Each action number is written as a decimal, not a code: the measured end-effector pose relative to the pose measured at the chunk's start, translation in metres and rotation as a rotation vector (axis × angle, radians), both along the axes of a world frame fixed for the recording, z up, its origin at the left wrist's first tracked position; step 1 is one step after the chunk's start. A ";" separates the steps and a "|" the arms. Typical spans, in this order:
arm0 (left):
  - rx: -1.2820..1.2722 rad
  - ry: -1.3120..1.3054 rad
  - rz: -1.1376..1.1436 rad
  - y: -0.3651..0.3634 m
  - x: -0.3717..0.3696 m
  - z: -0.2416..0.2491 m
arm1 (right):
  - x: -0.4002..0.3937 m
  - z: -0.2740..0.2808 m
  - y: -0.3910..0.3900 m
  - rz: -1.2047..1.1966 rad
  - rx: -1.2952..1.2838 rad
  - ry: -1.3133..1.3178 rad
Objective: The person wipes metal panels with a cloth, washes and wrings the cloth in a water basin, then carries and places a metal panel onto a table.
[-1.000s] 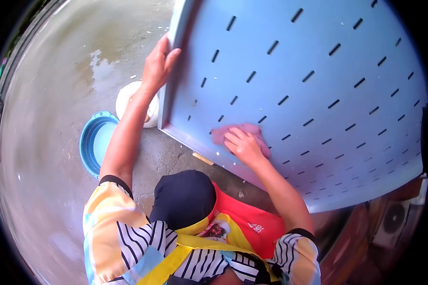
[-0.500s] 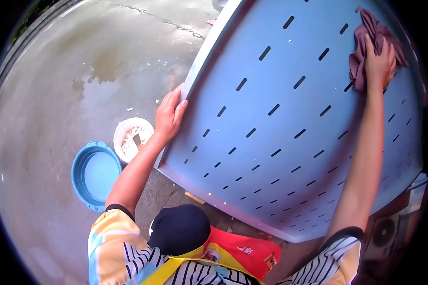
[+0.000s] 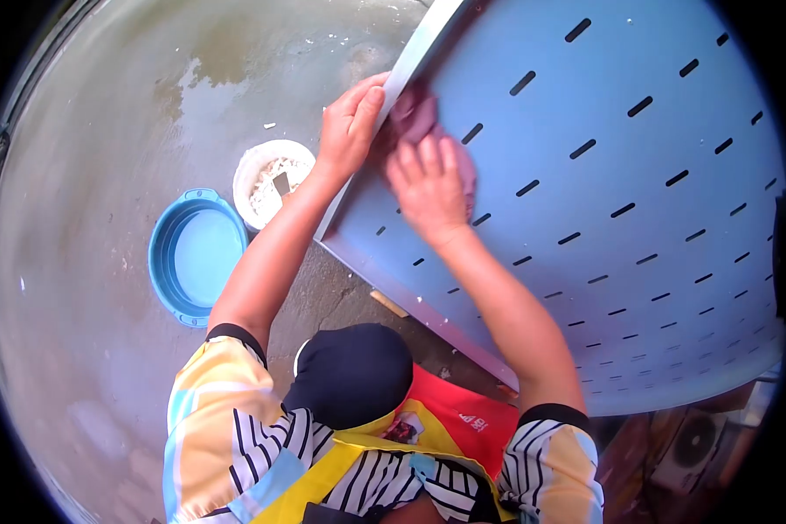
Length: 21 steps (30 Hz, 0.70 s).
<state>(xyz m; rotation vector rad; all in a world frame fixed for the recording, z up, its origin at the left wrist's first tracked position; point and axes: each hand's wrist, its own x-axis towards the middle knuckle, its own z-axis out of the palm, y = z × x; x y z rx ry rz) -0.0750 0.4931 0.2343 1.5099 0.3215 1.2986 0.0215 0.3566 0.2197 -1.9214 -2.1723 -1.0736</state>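
Note:
A large blue slotted panel (image 3: 603, 218) with a raised rim stands tilted in front of me. My left hand (image 3: 349, 129) is closed on the panel's left rim, thumb on top. Inside that rim, my right hand (image 3: 430, 188) presses a crumpled purple cloth (image 3: 417, 115) against the panel's surface, fingers over the cloth. The cloth sticks out beyond the fingertips and along the right side of the hand. Part of it is hidden under the palm.
On the wet concrete floor (image 3: 105, 218) to the left stand a blue basin (image 3: 160, 253) and a white bucket (image 3: 246, 188) with pale scraps and a scraper (image 3: 281, 183) in it. A wooden piece (image 3: 389, 303) lies under the panel's lower edge. A fan unit (image 3: 692, 441) is at the lower right.
My right hand has swept the cloth from the panel's upper right across to its left rim. My left hand remains on the rim, while the view has shifted.

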 end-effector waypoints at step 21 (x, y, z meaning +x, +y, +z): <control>0.172 0.128 0.301 0.005 0.019 -0.018 | 0.100 0.168 -0.143 -0.219 0.574 -0.031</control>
